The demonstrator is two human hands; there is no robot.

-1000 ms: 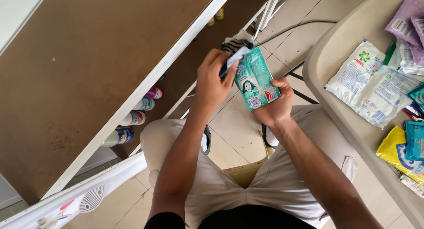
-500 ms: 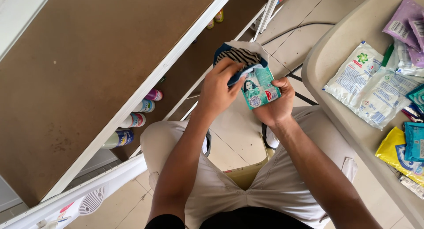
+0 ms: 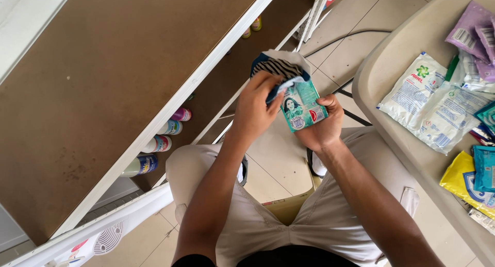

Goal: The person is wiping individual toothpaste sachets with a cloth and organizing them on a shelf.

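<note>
My right hand grips a teal sachet strip from below, holding it upright over my lap. My left hand pinches the strip's upper part, where it is peeled or folded back into a striped dark-and-white flap. Both hands touch the same strip, in front of my knees in beige shorts.
A brown shelf board with a white edge fills the left; several bottles stand on the shelf below it. A beige table at right holds white detergent packets, purple packets, and yellow and blue packets. A black cable crosses the tiled floor.
The strip has been opened further: the striped flap now sticks up above my left hand, which has slid lower over the sachet's front. My right hand has stayed put.
</note>
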